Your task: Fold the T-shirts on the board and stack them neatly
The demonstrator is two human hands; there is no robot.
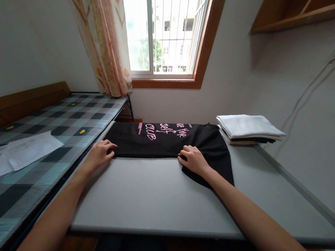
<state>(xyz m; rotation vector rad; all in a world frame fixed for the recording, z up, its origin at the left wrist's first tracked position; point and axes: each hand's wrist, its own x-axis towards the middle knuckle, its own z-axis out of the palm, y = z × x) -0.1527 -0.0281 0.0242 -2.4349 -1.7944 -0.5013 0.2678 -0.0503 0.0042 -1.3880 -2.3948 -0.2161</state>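
A black T-shirt (pixel 157 143) with pink lettering lies folded lengthwise across the far part of the white table. My left hand (pixel 100 153) is at its left end, with curled fingers closed on the near corner of the cloth. Further right, my right hand (pixel 194 160) rests on the shirt's near folded edge, its fingers bent and gripping the fabric. Beside that hand, a loose flap of the shirt spreads toward me, partly hidden under my wrist. The undersides of my fingertips are hidden.
A stack of folded clothes (pixel 249 127), white on top, sits at the table's (pixel 144 197) back right. To the left is a bed with a checkered sheet (pixel 48 123) and papers (pixel 33 149). A curtain (pixel 107 45) hangs by the barred window; cords (pixel 306 91) run down the right wall.
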